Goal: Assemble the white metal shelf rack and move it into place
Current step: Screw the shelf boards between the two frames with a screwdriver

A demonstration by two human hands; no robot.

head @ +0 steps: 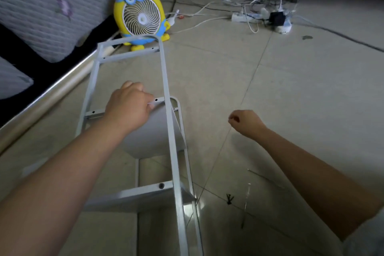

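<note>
A person's left hand [128, 108] grips the white rack [166, 81] on a tiled floor [291, 89], fingers [145, 97] curled over a cross rail where a shelf panel [153, 131] meets it. The rail runs under the knuckles and the fingertips wrap its far edge, just left of the rack's long right-hand tube. The ladder-like side frame faces the camera and reaches from the bottom of the view up to a rounded end, with the hand about midway along it. A second panel [137, 197] sits nearer the camera, a dark screw head showing on its rail.

The right hand [247, 120] hovers well to the right of the rack and touches none of it. Its fingers are curled in with the thumb against the forefinger; whether they pinch anything cannot be told.

Just beyond the rack's rounded end stands a yellow cartoon fan [141, 14]. A quilted bed [41, 6] with a metal edge runs along the rack's left. Far beyond and to the right lies a power strip [245, 16] among tangled cables. A small black tie [229, 199] lies on the floor right of the rack's near end
</note>
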